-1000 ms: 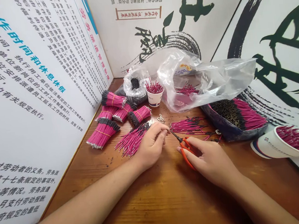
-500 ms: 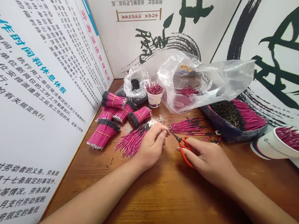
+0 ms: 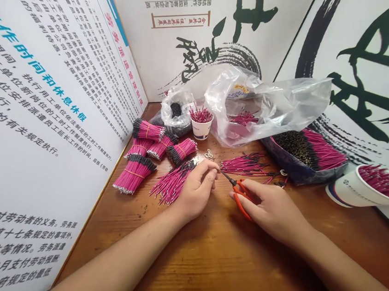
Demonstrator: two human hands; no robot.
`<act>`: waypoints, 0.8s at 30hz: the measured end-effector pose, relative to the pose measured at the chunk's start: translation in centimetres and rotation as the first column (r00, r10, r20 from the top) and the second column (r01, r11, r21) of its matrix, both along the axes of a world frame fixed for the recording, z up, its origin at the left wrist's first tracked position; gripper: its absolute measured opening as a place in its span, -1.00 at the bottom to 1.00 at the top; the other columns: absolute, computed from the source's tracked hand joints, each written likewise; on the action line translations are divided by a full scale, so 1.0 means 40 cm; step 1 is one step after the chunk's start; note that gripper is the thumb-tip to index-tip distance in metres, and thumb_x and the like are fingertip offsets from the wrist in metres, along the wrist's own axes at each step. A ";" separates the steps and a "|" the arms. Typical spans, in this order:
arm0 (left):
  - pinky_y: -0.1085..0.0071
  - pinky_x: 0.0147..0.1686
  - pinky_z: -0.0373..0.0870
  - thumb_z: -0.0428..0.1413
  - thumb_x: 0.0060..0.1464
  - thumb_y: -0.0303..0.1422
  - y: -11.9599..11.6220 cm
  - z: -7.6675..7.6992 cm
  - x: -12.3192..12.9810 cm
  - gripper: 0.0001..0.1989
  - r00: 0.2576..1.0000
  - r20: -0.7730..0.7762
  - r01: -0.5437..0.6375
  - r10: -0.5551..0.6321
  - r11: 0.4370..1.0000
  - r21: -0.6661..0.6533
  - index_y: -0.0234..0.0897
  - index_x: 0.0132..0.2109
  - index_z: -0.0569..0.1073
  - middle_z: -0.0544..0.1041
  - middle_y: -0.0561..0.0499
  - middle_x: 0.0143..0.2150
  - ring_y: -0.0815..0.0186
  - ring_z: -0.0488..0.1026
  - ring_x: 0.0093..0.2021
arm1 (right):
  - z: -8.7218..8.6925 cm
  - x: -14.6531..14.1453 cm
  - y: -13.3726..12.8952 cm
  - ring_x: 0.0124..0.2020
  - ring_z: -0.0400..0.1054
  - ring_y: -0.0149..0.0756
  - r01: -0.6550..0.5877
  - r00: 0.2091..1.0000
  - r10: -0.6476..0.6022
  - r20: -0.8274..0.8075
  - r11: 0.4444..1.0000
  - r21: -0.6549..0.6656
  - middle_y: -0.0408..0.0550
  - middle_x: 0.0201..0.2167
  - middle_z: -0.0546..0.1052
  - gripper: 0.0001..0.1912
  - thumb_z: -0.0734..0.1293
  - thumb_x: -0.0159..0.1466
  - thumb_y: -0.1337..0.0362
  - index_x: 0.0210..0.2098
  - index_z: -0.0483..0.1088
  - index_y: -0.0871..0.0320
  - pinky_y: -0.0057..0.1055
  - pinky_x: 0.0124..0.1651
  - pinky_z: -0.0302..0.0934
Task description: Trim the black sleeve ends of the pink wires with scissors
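In my right hand (image 3: 268, 202) is a pair of scissors (image 3: 241, 200) with orange handles, its dark blades angled up and left. Their tips reach the fingertips of my left hand (image 3: 200, 182), which is closed in a pinch; whatever it holds is too small and hidden to make out. Loose pink wires with black ends (image 3: 171, 184) lie just left of that hand, partly behind it. Another spread of pink and black wires (image 3: 243, 164) lies beyond the blades. A small pale looped piece (image 3: 209, 153) rests on the table behind my left hand.
Banded wire bundles (image 3: 134, 173) are piled at the left. A paper cup of wires (image 3: 202, 128) stands at the back, beside a clear plastic bag (image 3: 238, 131). To the right are a dark tray of wires (image 3: 288, 179) and a tipped paper cup (image 3: 348, 189). Printed panels surround the wooden table (image 3: 207, 264).
Both hands stay in nearly the same place. The scissors and the right-hand fingers have shifted very slightly.
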State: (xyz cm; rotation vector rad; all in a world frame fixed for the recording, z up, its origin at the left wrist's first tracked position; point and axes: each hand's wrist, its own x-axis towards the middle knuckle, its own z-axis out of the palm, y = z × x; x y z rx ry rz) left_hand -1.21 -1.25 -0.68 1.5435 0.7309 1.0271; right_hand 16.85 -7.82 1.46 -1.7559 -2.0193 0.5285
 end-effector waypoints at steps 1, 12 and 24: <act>0.48 -0.42 0.21 -0.07 0.30 -0.33 0.000 0.000 0.000 -0.84 1.000 -0.003 0.000 0.000 1.000 0.005 -0.29 -0.20 0.33 0.27 0.13 -0.44 0.44 0.24 -0.46 | 0.000 0.000 0.000 -0.57 0.11 -0.38 -0.004 1.000 0.004 -0.002 1.000 -0.001 -0.21 -0.60 0.33 -0.66 0.19 0.34 0.06 -0.50 0.17 0.09 -0.45 -0.45 -0.05; 0.48 -0.41 0.23 -0.08 0.31 -0.35 0.003 0.002 -0.002 -0.83 0.999 -0.032 0.010 -0.010 1.000 0.017 -0.28 -0.25 0.33 0.27 0.11 -0.41 0.44 0.25 -0.45 | 0.006 0.006 0.002 -0.56 0.15 -0.38 0.000 1.000 0.000 0.015 1.000 0.005 -0.20 -0.58 0.37 -0.67 0.17 0.36 0.06 -0.46 0.25 0.09 -0.45 -0.44 -0.05; 0.45 -0.38 0.20 -0.10 0.32 -0.32 0.002 -0.002 -0.005 -0.81 0.996 -0.083 -0.012 0.015 0.999 0.032 -0.27 -0.26 0.32 0.26 0.10 -0.42 0.40 0.22 -0.43 | 0.009 -0.001 -0.004 -0.58 0.15 -0.39 -0.032 0.999 0.031 0.026 0.999 0.036 -0.20 -0.61 0.36 -0.66 0.20 0.34 0.07 -0.50 0.19 0.09 -0.46 -0.47 -0.02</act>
